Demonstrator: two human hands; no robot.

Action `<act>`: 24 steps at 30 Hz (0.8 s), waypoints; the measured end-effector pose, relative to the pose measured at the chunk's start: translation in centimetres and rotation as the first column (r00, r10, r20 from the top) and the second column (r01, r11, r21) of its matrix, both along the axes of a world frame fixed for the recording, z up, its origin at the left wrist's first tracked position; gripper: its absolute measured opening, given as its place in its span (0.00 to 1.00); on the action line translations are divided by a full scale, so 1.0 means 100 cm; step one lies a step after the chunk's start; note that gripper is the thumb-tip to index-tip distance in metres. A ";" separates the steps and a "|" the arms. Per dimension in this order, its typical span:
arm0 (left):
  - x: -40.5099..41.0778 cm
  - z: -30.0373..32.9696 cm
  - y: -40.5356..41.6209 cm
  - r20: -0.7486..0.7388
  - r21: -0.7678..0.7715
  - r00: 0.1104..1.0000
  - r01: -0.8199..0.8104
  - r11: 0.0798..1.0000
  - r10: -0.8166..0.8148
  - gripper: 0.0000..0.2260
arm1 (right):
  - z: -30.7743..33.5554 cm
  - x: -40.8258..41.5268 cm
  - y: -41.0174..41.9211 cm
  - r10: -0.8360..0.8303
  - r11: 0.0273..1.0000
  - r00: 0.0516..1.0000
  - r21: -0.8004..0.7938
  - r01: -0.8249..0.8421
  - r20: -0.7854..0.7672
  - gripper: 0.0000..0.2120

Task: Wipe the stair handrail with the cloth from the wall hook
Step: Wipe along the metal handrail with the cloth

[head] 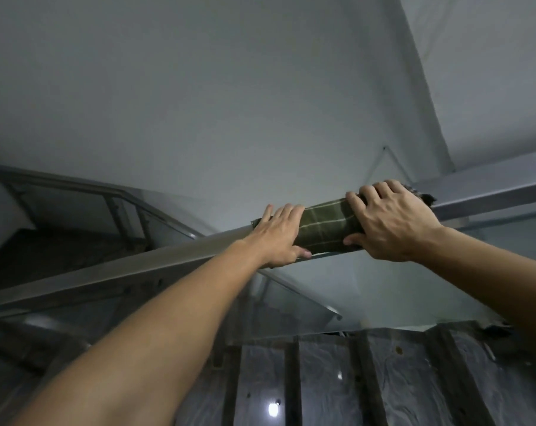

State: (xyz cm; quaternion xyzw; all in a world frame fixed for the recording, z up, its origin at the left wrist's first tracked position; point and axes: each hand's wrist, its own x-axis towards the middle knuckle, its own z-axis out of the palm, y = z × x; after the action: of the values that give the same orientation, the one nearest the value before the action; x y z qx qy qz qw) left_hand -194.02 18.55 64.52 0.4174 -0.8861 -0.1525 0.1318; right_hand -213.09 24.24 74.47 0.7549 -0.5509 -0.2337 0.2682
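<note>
A metal stair handrail (137, 269) runs across the view from lower left to upper right. A dark green cloth (328, 224) with pale check lines is wrapped over the rail near the middle. My left hand (280, 233) grips the rail over the cloth's left end, thumb underneath. My right hand (389, 218) clasps the cloth's right end around the rail, fingers over the top and thumb below. A frayed edge of the cloth sticks out past my right hand.
A glass panel (368, 290) hangs below the rail. Dark marble stair steps (322, 379) lie under me. A second handrail (76, 187) descends at the left. A plain grey wall (230, 103) rises behind the rail.
</note>
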 end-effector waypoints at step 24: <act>0.249 -0.186 -0.033 -0.193 0.020 0.965 -0.178 0.984 0.178 0.39 | -0.157 0.247 -0.072 0.198 0.945 0.980 0.267 -0.189 -0.005 0.33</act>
State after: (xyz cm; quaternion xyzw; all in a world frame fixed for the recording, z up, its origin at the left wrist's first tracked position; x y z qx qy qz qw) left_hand -169.10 15.23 45.95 0.4786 -0.8278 -0.1809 0.2302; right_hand -188.43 17.06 58.74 0.8305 -0.4338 -0.2897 0.1953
